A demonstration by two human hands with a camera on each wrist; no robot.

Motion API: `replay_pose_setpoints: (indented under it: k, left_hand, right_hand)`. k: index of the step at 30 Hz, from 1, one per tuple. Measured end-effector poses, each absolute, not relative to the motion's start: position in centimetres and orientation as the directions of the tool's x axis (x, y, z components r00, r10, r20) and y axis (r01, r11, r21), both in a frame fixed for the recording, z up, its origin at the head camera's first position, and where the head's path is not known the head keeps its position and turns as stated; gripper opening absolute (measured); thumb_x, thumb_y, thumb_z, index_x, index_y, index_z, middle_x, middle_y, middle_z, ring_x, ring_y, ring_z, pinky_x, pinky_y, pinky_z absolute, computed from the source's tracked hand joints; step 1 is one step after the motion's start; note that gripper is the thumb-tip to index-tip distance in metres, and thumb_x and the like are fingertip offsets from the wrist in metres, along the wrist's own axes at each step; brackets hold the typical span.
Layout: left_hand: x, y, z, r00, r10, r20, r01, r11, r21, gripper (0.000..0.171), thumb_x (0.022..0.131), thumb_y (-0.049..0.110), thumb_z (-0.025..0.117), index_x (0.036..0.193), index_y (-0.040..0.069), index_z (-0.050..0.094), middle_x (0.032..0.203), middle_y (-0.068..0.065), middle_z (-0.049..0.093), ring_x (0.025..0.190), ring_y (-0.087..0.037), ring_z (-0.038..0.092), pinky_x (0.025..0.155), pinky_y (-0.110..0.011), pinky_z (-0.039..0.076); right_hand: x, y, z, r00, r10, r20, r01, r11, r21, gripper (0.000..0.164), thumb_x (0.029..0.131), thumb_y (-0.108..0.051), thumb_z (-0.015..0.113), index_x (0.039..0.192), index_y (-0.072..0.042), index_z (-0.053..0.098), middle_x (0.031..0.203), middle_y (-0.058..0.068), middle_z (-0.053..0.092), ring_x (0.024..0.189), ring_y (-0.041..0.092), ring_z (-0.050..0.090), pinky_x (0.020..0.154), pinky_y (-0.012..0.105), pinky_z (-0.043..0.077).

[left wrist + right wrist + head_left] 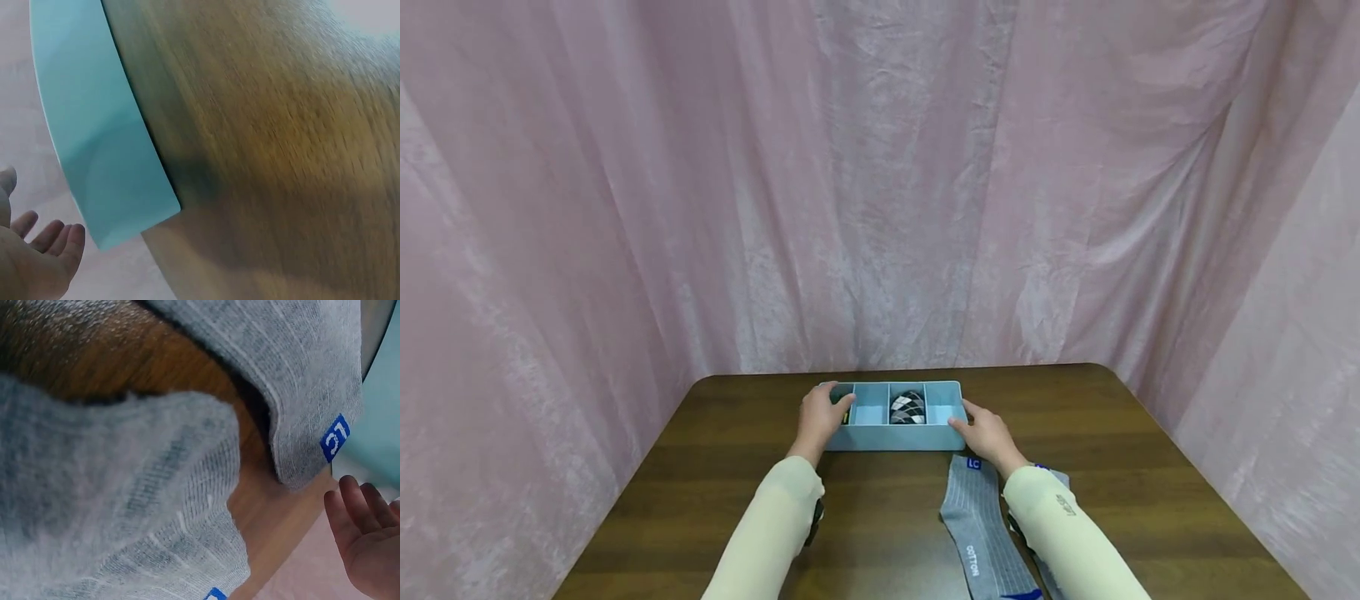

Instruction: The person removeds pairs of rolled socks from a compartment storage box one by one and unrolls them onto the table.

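Observation:
A light blue divided box (895, 438) stands near the table's back edge. One middle compartment holds a rolled black, grey and white argyle sock (907, 408). In the leftmost compartment a dark item with a yellow part is mostly hidden by my left hand (822, 418). That hand is at the box's left end, fingers loosely bent in the left wrist view. My right hand (987, 435) is at the right end, its thumb by the front rim and its fingers fairly straight in the right wrist view. Contact with the box is hard to tell for either hand.
A grey ribbed sock (981, 525) with a blue tag lies on the wooden table (880, 508) in front of the box's right end. Another grey sock (112, 487) lies partly under my right forearm. Pink curtains (880, 208) hang behind and at the sides.

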State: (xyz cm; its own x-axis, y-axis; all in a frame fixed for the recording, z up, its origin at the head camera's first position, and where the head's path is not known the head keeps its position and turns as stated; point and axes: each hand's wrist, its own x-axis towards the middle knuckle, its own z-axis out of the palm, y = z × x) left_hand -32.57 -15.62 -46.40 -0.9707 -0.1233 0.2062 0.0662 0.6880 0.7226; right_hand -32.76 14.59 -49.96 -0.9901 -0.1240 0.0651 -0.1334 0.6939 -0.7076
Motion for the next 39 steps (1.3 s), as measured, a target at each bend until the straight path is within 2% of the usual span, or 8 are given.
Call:
replay_pose_setpoints:
  k: [7, 13, 22, 29, 31, 36, 39]
  left_hand:
    - [-33.1, -15.0, -47.6, -0.935, -0.254, 0.247, 0.024, 0.651, 0.759, 0.048, 0.095, 0.023, 0.068, 0.133, -0.004, 0.058, 0.127, -0.027, 0.058, 0.119, -0.044, 0.053, 0.097, -0.056, 0.044]
    - [-33.5, -14.5, -48.4, -0.898, -0.367, 0.242, -0.017, 0.579, 0.815, 0.045, 0.093, 0.017, 0.069, 0.131, -0.005, 0.059, 0.127, -0.027, 0.059, 0.120, -0.043, 0.054, 0.099, -0.056, 0.044]
    - [-33.8, -13.7, -48.5, -0.874, -0.407, 0.265, -0.047, 0.613, 0.788, 0.039, 0.092, 0.012, 0.070, 0.125, -0.006, 0.064, 0.121, -0.026, 0.063, 0.113, -0.044, 0.059, 0.094, -0.055, 0.047]
    - [-33.9, -13.4, -48.5, -0.866, -0.417, 0.276, -0.073, 0.651, 0.756, 0.035, 0.088, 0.005, 0.072, 0.119, -0.009, 0.065, 0.114, -0.029, 0.065, 0.105, -0.046, 0.062, 0.088, -0.057, 0.050]
    - [-33.8, -13.3, -48.6, -0.866, -0.417, 0.277, -0.077, 0.658, 0.749, 0.031, 0.087, 0.003, 0.073, 0.115, -0.010, 0.066, 0.109, -0.029, 0.065, 0.102, -0.046, 0.062, 0.086, -0.057, 0.050]
    - [-33.9, -13.3, -48.9, -0.863, -0.415, 0.287, -0.103, 0.702, 0.705, 0.012, 0.083, 0.001, 0.073, 0.088, -0.009, 0.068, 0.091, -0.027, 0.066, 0.088, -0.045, 0.065, 0.076, -0.056, 0.052]
    - [-34.2, -13.4, -48.8, -0.883, -0.389, 0.264, -0.131, 0.744, 0.656, 0.011, 0.084, 0.003, 0.071, 0.079, -0.007, 0.068, 0.087, -0.025, 0.068, 0.083, -0.042, 0.066, 0.071, -0.054, 0.053]
  right_hand:
    - [-32.4, 14.6, -50.0, -0.992, -0.107, 0.061, -0.117, 0.660, -0.742, 0.060, 0.100, -0.027, 0.059, 0.150, 0.000, 0.039, 0.145, 0.028, 0.046, 0.132, 0.045, 0.043, 0.106, 0.059, 0.035]
    - [-32.6, 14.7, -50.2, -0.995, -0.099, 0.032, -0.089, 0.646, -0.758, 0.061, 0.102, -0.029, 0.057, 0.152, -0.004, 0.036, 0.148, 0.027, 0.042, 0.135, 0.047, 0.038, 0.107, 0.061, 0.032]
    - [-32.3, 14.9, -49.9, -0.997, -0.082, -0.006, -0.045, 0.616, -0.787, 0.063, 0.101, -0.033, 0.057, 0.154, -0.008, 0.034, 0.151, 0.025, 0.038, 0.139, 0.046, 0.033, 0.108, 0.062, 0.030]
    - [-32.2, 14.7, -49.8, -0.997, -0.080, 0.007, -0.055, 0.609, -0.791, 0.062, 0.102, -0.032, 0.057, 0.154, -0.007, 0.034, 0.150, 0.026, 0.039, 0.138, 0.046, 0.035, 0.108, 0.061, 0.030]
    - [-32.2, 14.6, -49.9, -0.997, -0.081, 0.006, -0.054, 0.606, -0.794, 0.062, 0.102, -0.032, 0.057, 0.154, -0.007, 0.034, 0.150, 0.026, 0.040, 0.138, 0.045, 0.035, 0.108, 0.061, 0.030]
    - [-32.2, 14.4, -50.0, -0.997, -0.083, -0.001, -0.049, 0.601, -0.798, 0.062, 0.101, -0.030, 0.058, 0.154, -0.007, 0.035, 0.150, 0.026, 0.040, 0.138, 0.045, 0.035, 0.108, 0.061, 0.030]
    - [-32.2, 14.4, -50.1, -0.997, -0.081, 0.000, -0.049, 0.602, -0.797, 0.062, 0.101, -0.030, 0.058, 0.154, -0.007, 0.034, 0.149, 0.026, 0.041, 0.137, 0.045, 0.036, 0.108, 0.060, 0.031]
